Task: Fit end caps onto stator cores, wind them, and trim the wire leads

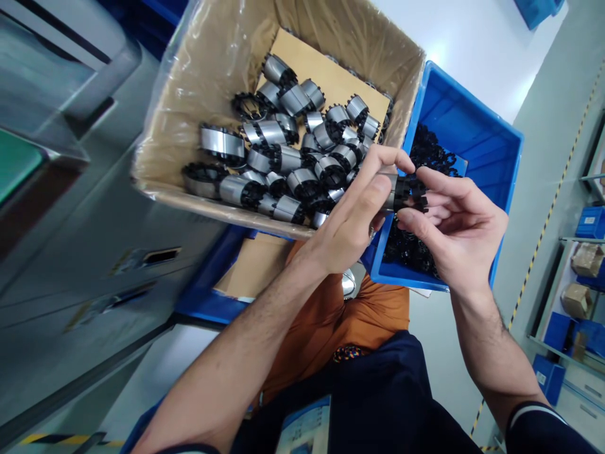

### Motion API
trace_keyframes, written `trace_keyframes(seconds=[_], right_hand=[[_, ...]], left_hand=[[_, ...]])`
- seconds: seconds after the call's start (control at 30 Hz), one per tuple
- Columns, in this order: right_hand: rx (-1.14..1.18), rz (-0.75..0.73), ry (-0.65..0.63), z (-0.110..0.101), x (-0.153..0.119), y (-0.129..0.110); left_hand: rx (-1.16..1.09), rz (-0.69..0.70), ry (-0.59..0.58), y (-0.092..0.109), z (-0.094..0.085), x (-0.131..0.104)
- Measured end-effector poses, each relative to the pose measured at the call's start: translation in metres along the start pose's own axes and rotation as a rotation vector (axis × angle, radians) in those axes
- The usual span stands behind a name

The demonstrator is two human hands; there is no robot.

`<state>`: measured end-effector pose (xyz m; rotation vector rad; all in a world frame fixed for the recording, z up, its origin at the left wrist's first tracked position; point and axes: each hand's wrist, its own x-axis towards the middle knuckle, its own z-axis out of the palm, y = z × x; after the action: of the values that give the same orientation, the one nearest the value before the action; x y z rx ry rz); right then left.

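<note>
I see the ring (401, 191) held up between two bare hands, over the blue bin's near left part and close to the right-hand corner of the cardboard box. Its long axis runs nearly level across my view, from left to right. The plain metal side points back into the left palm, and the black toothed end points toward the right hand.

The left hand (352, 217) grasps the metal side, thumb pressed along it and forefinger arched over the top. The right hand (466, 221) pinches the toothed end with thumb and forefinger, its other fingers curled behind.

The ring is a short, round tube: a smooth grey band with a dull shine, then black, with small square teeth standing around the rim. From here I cannot quite tell whether the black end is one piece or two set together, as the fingers cover the join.

To the left, I have the cardboard box (401, 66), lined with clear plastic. In it a heap of metal rings (290, 161) with black toothed edges lies at all angles, some of them on a flat brown card (326, 69). Just beside the box, on the right, the blue bin (496, 157) holds a pile of loose black parts (432, 148). Below the hands I see orange trousers (378, 312).
</note>
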<state>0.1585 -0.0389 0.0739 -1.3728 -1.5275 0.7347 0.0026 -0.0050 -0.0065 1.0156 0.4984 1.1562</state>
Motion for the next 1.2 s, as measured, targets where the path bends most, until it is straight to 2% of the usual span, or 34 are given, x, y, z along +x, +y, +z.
trace_keyframes(seconds=[0.2,0.4,0.57,0.63,0.77,0.83,0.9,1.03,1.13,1.2], right_hand=[[0.019,0.024,0.000,0.000,-0.001,0.000],[0.038,0.046,-0.001,-0.004,-0.004,-0.002],[0.202,0.151,-0.068,-0.005,-0.001,0.001],[0.231,0.123,-0.097,-0.009,0.002,0.001],[0.260,0.011,-0.150,-0.020,0.005,-0.001],[0.240,0.002,-0.171,-0.024,0.004,0.000],[0.221,0.021,-0.162,-0.025,0.001,0.001],[0.163,0.026,-0.131,-0.020,-0.004,0.004],[0.083,-0.021,-0.117,-0.017,-0.003,0.003],[0.037,-0.060,-0.118,-0.016,-0.001,0.003]], left_hand=[[0.041,0.031,0.010,0.003,0.000,0.001],[0.069,0.094,-0.048,0.001,-0.002,0.002],[0.094,0.022,-0.076,0.006,0.000,0.002],[0.073,0.024,-0.006,0.006,0.000,0.006],[-0.070,0.129,0.279,-0.001,0.002,0.017],[-0.100,0.125,0.326,-0.002,0.002,0.020],[-0.105,0.047,0.298,0.001,0.002,0.020],[-0.130,-0.122,0.145,0.009,0.002,0.018],[-0.074,-0.132,0.003,0.011,0.001,0.015],[-0.044,-0.120,-0.015,0.011,0.002,0.013]])
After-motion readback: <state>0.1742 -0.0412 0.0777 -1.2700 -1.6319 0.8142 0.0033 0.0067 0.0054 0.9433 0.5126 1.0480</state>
